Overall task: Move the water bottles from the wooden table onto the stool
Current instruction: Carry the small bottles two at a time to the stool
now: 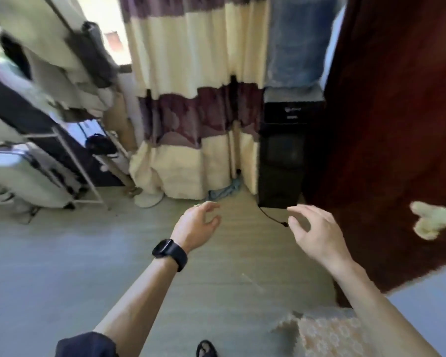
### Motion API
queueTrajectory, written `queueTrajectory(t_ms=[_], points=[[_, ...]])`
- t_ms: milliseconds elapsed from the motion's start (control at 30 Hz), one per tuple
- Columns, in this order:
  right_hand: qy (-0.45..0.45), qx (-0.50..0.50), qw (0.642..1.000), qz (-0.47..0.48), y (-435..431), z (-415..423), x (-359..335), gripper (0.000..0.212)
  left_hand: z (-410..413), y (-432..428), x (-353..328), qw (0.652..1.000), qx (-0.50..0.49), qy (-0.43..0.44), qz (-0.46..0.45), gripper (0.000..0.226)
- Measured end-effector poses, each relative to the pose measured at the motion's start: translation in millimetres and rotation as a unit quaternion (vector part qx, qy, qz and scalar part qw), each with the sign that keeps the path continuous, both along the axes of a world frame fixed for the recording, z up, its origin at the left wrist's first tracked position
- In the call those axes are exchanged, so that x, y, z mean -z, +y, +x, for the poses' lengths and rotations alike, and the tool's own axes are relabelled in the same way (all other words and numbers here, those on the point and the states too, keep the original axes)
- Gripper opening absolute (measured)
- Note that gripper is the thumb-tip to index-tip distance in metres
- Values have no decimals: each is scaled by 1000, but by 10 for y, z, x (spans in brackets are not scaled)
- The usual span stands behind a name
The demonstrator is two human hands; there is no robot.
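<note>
Both hands are released and hold nothing. The left hand (pixel 198 222), with a black watch (pixel 169 251) at the wrist, and the right hand (pixel 317 233) hover above the floor (pixel 62 253), fingers loosely curved. The water bottles are outside the view. Ahead stand a black speaker (pixel 281 161) and a striped curtain (pixel 196 99).

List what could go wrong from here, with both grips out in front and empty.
1. No bottle, table or stool is in view and the frame is blurred. The left grip and right grip hold nothing, so a hasty reach could miss or knock something.
2. A black cable trails from the black speaker onto the floor ahead; a foot could snag it.
3. A blue cloth lies on the floor: possible slip.
</note>
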State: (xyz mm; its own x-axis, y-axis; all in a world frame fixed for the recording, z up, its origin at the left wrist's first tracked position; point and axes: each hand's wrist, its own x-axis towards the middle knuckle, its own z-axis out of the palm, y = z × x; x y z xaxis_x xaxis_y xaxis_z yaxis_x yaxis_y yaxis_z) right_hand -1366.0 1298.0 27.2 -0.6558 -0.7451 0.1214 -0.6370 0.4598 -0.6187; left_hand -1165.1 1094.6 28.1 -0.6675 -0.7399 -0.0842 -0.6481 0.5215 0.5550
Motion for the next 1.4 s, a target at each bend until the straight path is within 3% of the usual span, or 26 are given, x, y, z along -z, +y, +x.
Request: queueTrajectory(t_ms=[133,267,567,833,1400], points=[[46,-147,988,-30,-1295,753,-276,23,1487,-687,-304,985,-163,28,-50,36],[80,-279,955,-67,-2473,1775,-545,24,2935,-1148,-487,947,-307,37,-92,31],[127,-473,868,-85,-4528,4308,-999,33,5318,-1878,-910,862,-475,-58,-166,39],[136,-532,827,-117,-5811,5542,-1393,34,6306,-2849,-1363,820,-518,-98,-222,42],[123,-609,769,-153,-9046,7023,-1840,39,7501,-5298,-1839,746,-601,-120,-261,42]])
